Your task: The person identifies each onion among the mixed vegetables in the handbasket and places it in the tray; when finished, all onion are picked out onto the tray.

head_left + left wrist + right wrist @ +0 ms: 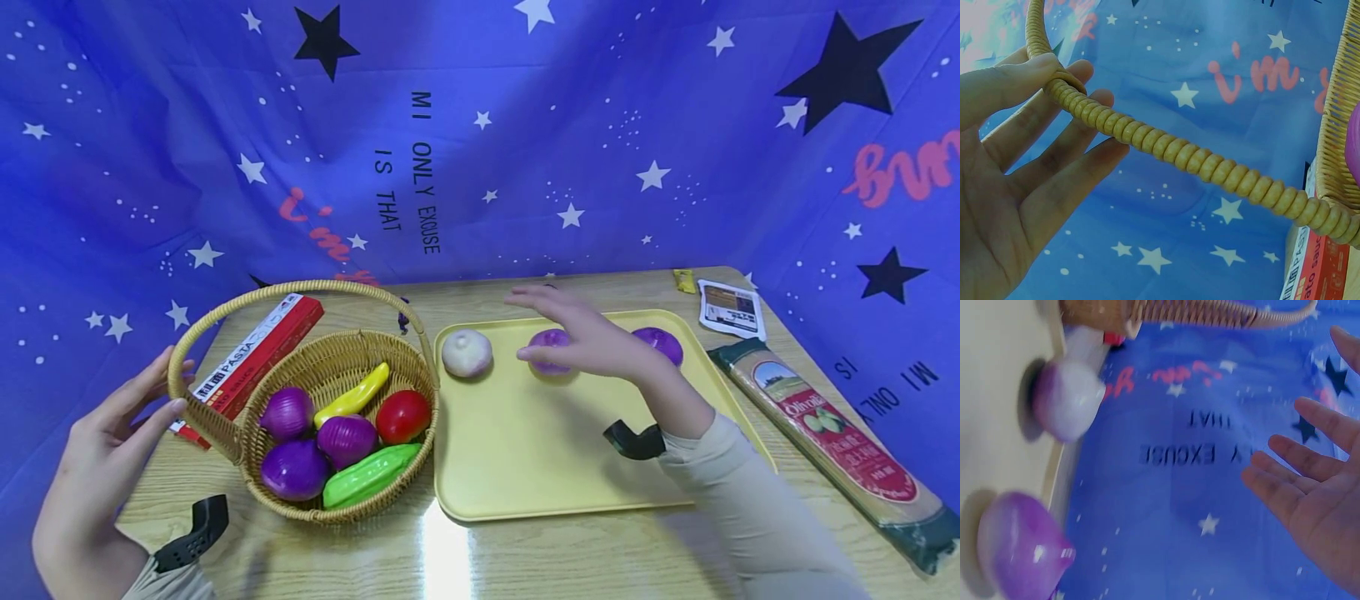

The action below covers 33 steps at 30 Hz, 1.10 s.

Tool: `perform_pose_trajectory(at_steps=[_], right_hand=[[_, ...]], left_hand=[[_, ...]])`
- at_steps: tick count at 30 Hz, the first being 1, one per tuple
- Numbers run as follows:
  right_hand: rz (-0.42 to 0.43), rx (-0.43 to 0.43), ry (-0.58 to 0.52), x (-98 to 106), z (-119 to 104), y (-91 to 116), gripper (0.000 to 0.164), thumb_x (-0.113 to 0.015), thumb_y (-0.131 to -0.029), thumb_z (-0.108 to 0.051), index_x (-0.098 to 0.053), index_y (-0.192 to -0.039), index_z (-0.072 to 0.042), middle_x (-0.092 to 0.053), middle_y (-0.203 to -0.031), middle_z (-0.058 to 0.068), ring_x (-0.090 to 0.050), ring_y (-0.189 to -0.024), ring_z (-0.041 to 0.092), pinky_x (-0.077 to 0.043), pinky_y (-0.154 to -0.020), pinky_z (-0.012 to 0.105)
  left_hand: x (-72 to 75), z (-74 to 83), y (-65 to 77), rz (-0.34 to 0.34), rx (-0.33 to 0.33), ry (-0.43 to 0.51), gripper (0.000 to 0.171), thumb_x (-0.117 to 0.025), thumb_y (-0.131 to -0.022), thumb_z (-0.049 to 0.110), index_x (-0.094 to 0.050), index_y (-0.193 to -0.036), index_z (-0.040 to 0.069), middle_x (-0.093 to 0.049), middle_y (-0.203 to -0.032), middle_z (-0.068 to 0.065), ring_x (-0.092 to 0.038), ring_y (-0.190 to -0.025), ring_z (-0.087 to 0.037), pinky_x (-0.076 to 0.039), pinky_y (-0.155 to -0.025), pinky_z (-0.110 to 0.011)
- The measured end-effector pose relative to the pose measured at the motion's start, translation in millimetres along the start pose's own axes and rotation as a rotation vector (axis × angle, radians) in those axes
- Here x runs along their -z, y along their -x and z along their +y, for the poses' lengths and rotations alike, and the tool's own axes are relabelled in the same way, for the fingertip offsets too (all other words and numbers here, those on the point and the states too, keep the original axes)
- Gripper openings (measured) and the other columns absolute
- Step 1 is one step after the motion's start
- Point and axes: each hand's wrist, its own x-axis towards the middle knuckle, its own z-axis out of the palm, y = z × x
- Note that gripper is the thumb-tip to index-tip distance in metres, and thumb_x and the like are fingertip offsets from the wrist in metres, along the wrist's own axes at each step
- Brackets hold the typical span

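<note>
A wicker basket [341, 512] stands at the left with its tall handle [1166, 149] upright. My left hand [105, 467] holds the handle's left side, thumb in front and fingers behind. Inside lie several purple onions [347, 442], a yellow curved pepper or banana [352, 400], a red tomato [403, 417] and a long green vegetable [372, 477]. My right hand [592, 337], fingers spread and holding nothing, hovers over a yellow tray [525, 467]. The tray bears a white-purple garlic bulb [467, 353], a purple onion [546, 350] partly behind that hand, and another onion [660, 345] at the right.
A red pasta sauce box [300, 321] lies behind and left of the basket. To the tray's right are a long pasta packet [832, 433], a white sachet [731, 310] and a small yellow packet [684, 281]. A blue star-printed cloth [480, 167] rises behind the table.
</note>
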Motion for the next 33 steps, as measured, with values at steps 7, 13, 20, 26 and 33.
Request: perform_pose_trajectory(at_steps=[7,13,20,26,33], right_hand=[[-0.005,0.087,-0.024,-16,-28,-15,0.067,-0.069,-0.085,-0.034,-0.041,-0.143,-0.021,-0.035,-0.151,0.006,-0.03,-0.141,0.027,-0.03,-0.113,0.054],[-0.018,0.18,-0.071,-28,-50,-29,0.064,-0.071,-0.084,-0.033,-0.044,-0.141,-0.022,-0.036,-0.151,0.003,-0.03,-0.141,0.022,-0.031,-0.114,0.052],[-0.043,0.275,-0.099,-38,-76,-46,0.063,-0.072,-0.083,-0.034,-0.045,-0.14,-0.024,-0.037,-0.15,0.0,-0.033,-0.14,0.019,-0.034,-0.113,0.048],[-0.124,0.368,-0.08,-50,-94,-59,0.064,-0.069,-0.085,-0.036,-0.043,-0.142,-0.023,-0.034,-0.151,-0.001,-0.028,-0.142,0.015,-0.03,-0.117,0.044],[-0.309,0.481,-0.07,-73,-114,-92,0.059,-0.066,-0.087,-0.035,-0.045,-0.14,-0.02,-0.036,-0.151,-0.001,-0.026,-0.142,0.011,-0.026,-0.118,0.027]], left_hand=[[0.4,0.4,0.0,0.0,-0.049,0.024,0.055,-0.054,-0.09,-0.006,-0.043,-0.142,0.009,-0.059,-0.116,0.025,-0.054,-0.103,0.012,-0.048,-0.074,-0.001],[1.5,0.3,0.8,-0.009,-0.073,0.041,0.055,-0.053,-0.09,-0.008,-0.042,-0.141,0.007,-0.06,-0.118,0.025,-0.054,-0.106,0.01,-0.046,-0.078,0.0],[2.6,-0.9,-0.1,-0.015,-0.08,0.023,0.055,-0.053,-0.09,-0.008,-0.042,-0.142,0.007,-0.06,-0.115,0.026,-0.055,-0.104,0.011,-0.045,-0.081,0.001],[2.8,-0.8,-1.6,-0.021,-0.061,0.028,0.054,-0.054,-0.09,-0.006,-0.043,-0.142,0.008,-0.061,-0.116,0.025,-0.056,-0.104,0.012,-0.046,-0.079,0.0],[3.0,1.6,-2.9,-0.023,-0.091,0.025,0.054,-0.053,-0.09,-0.008,-0.043,-0.141,0.007,-0.06,-0.115,0.026,-0.056,-0.103,0.011,-0.046,-0.08,0.0]])
